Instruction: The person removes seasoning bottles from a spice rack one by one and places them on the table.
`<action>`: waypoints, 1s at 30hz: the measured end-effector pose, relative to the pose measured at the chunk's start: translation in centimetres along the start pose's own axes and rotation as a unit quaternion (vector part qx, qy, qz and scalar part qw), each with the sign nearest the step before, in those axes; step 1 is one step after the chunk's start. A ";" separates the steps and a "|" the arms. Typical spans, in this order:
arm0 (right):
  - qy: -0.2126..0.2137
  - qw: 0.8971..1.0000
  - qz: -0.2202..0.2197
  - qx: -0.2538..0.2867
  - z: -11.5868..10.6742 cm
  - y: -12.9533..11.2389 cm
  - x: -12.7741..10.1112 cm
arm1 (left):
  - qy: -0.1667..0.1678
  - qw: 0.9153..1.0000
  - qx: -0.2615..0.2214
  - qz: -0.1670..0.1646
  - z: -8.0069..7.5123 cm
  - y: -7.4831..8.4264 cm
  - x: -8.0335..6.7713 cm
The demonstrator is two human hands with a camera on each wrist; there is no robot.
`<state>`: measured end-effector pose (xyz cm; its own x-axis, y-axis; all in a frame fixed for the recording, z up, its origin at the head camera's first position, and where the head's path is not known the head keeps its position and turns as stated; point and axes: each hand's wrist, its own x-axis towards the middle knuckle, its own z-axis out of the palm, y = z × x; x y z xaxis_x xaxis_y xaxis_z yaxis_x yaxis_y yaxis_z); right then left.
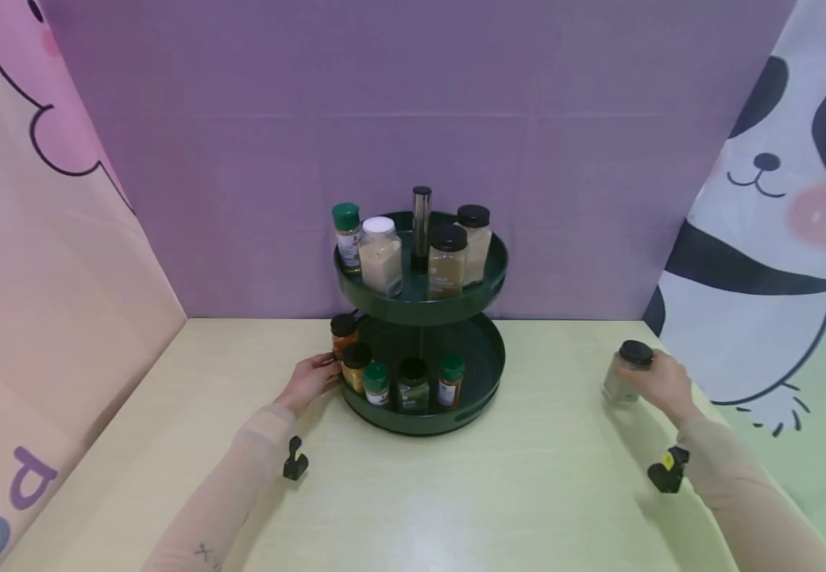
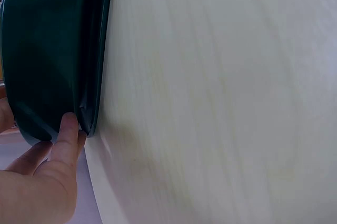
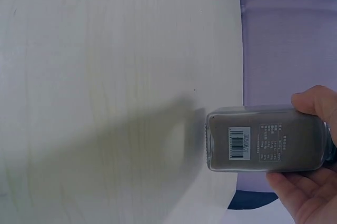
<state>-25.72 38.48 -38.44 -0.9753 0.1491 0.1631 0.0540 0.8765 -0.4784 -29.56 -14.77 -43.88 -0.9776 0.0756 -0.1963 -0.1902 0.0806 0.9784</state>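
**Hands at the rack and the jar**

Right hand (image 1: 663,384) held a clear spice jar (image 1: 623,375) with a black cap, fingers and thumb wrapped around it, at the right edge of the table (image 1: 456,492), well apart from the green two-tier rack (image 1: 480,401). Our left hand (image 1: 309,381) rested against the lower tray's outer rim, fingers fairly straight, touching the wall rather than gripping it.

We judged the work partly done: five jars stood on the lower tier and four on the upper one, and the held jar was not yet on either.

We could not tell whether the jar's base touched the table. Its label was too small to read, and the left wrist view showed only rim and fingertips (image 2: 67,129).
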 end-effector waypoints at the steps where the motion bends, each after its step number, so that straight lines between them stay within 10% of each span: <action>1: 0.002 1.000 -0.001 -0.001 0.0 0.0 0.0 | 0.000 1.000 0.000 -0.001 0.0 0.0 0.0; 30: -0.016 0.999 0.030 -0.006 0.4 0.6 -0.3 | 0.001 1.000 -0.003 -0.005 0.0 0.0 -0.1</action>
<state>-25.44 38.80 -39.17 -0.9765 0.1868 0.1076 0.1144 0.8719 -0.4761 -29.48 -14.81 -43.84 -0.9758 0.0730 -0.2063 -0.2008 0.0755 0.9767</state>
